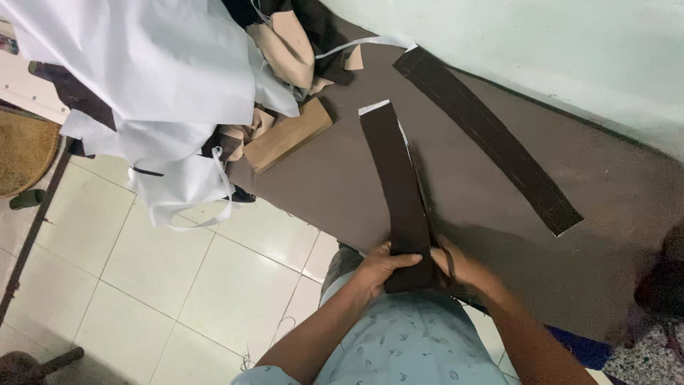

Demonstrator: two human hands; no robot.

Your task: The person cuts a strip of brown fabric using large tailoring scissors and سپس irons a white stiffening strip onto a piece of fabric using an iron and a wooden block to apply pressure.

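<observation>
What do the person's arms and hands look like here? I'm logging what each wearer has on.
Both forearms are bare, with no gloves, and no rings or watch that I can make out. The left hand and right hand are uncovered. A pale blue short sleeve with a small dark print shows at the left arm, matching the shirt.

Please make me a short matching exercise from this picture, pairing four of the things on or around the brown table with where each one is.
Things:
1. dark brown strip
2. second dark strip
3. white sheets
4. tan piece

Places:
A. piled at the table's far left, hanging over the tiled floor
B. lying flat by itself near the pale wall
C. held at its near end by the left hand and right hand
D. flat on the table, just beside the pile

Pairs: 1-C, 2-B, 3-A, 4-D
</observation>
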